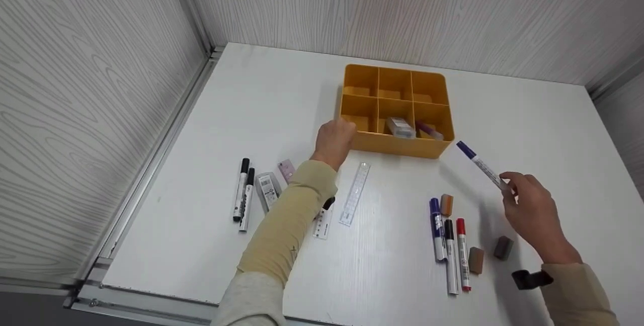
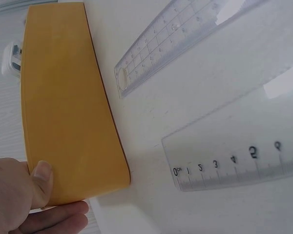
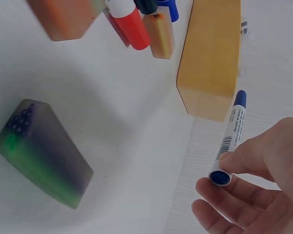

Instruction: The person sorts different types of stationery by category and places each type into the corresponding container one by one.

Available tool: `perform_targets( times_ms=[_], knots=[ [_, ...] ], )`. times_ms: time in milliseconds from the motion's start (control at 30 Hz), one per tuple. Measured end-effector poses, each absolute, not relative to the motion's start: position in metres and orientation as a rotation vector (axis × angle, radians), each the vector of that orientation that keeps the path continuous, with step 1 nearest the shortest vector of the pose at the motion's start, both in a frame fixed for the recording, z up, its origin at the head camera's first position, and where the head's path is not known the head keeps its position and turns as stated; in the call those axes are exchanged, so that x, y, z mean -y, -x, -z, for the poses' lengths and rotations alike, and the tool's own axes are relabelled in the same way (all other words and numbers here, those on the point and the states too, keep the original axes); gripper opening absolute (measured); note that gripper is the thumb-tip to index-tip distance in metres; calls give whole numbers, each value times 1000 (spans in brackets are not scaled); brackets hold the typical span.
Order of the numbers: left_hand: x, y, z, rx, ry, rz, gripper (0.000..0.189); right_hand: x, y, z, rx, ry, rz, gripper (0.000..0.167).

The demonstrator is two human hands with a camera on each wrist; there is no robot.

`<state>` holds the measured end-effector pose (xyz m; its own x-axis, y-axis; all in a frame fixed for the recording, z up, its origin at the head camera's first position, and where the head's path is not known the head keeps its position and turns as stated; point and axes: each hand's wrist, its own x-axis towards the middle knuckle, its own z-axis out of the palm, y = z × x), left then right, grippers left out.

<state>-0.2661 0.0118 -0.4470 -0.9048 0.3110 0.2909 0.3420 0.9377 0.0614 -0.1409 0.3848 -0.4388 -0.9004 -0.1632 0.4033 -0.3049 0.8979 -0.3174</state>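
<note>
My left hand (image 1: 334, 141) grips the near left corner of a yellow compartment box (image 1: 395, 146). In the left wrist view its thumb (image 2: 42, 176) lies on the box's outer wall. A blue-capped whiteboard marker (image 1: 484, 168) is pinched near its tail end by my right hand (image 1: 532, 209), raised above the table right of the box. Its cap points toward the box. Inside the front middle compartment sits a clear-and-white case (image 1: 401, 128), and the front right one holds a purple stick-like item (image 1: 429, 130).
Below the right hand lie blue (image 1: 437, 230), black (image 1: 451, 258) and red (image 1: 463, 255) markers with several small eraser blocks (image 1: 476, 260). A clear ruler (image 1: 354, 194) lies before the box. Two black markers (image 1: 241, 190) and a grey case (image 1: 268, 190) are left of my arm.
</note>
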Motion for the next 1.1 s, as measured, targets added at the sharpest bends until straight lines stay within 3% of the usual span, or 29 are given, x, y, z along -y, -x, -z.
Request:
perform_targets(
  times_ms=[667, 1100],
  knots=[
    [-8, 265, 447, 2815, 492, 197, 18, -338, 170, 408, 2590, -499, -568, 32],
    [-14, 264, 446, 2849, 475, 125, 17, -310, 186, 396, 2717, -474, -595, 20]
  ],
)
